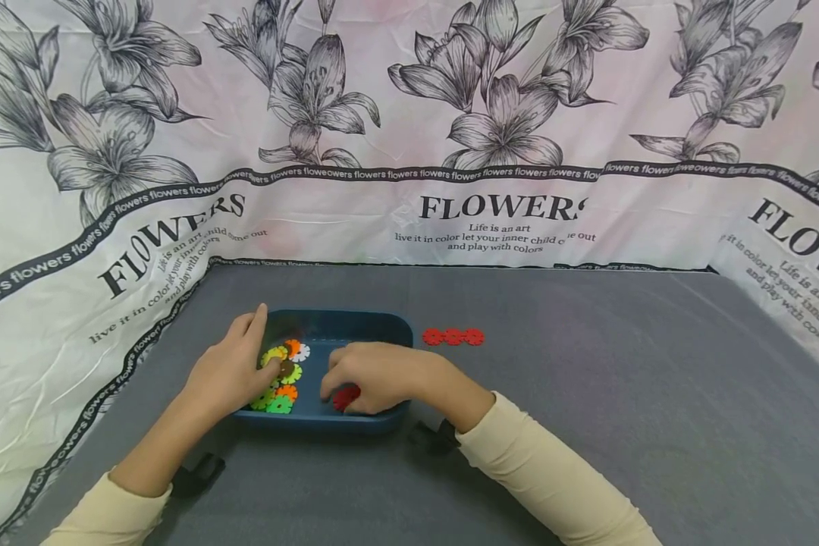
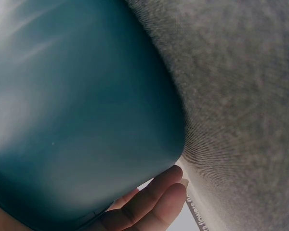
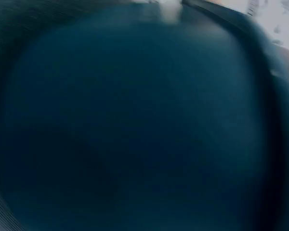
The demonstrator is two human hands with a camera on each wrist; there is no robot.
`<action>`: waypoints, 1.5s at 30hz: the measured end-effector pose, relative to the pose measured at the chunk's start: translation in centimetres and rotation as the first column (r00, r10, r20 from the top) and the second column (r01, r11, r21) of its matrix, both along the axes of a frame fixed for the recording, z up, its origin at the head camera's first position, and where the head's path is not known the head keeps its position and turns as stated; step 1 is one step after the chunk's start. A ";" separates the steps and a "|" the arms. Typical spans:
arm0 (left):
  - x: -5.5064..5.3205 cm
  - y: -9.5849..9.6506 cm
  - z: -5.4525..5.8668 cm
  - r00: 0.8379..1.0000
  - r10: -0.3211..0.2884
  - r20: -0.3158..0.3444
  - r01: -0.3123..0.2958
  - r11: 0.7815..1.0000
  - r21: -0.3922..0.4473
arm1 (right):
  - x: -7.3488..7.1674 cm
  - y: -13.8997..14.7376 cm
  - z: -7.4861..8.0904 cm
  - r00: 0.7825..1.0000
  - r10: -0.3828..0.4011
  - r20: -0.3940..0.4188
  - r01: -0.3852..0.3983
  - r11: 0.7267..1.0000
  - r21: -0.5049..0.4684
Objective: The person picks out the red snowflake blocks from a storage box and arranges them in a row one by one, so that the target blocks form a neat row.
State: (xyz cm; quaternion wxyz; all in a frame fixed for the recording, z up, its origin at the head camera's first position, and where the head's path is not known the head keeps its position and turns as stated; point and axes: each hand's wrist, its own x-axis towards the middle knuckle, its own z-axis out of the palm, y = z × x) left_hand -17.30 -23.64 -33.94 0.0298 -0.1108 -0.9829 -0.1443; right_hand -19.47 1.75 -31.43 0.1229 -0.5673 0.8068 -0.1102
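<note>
A dark blue plastic bin (image 1: 327,426) stands on the grey cloth. My left hand (image 1: 228,371) grips its left side, the thumb over the rim among the discs and the other fingers (image 2: 156,199) along the outer wall in the left wrist view. Inside, at the left, lie notched interlocking discs (image 1: 283,390) in yellow, green, orange, white and brown. My right hand (image 1: 375,375) reaches into the right half, its curled fingers and thumb pinching a red interlocking disc (image 1: 346,397). Fingers partly cover this disc. The right wrist view shows only the bin's blurred wall (image 3: 135,120).
Three red discs joined in a row (image 1: 453,337) lie on the grey cloth (image 1: 587,394) just right of the bin. A white flower-printed sheet (image 1: 355,220) rises along the back and left sides.
</note>
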 end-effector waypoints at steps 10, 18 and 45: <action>-0.2 0.0 0.2 1.000 0.002 0.007 -0.002 1.000 -0.002 | 0.2 0.1 -0.6 0.995 -0.103 -0.016 0.104 0.975 0.198; -0.1 0.0 0.1 1.000 -0.001 0.016 0.001 1.000 0.011 | 0.9 0.0 0.3 0.922 -0.253 -0.292 0.359 0.842 0.403; -0.1 0.0 -0.1 1.000 -0.002 0.004 0.002 1.000 -0.002 | -2.7 1.6 -0.8 0.978 -0.188 0.089 0.189 0.982 -0.001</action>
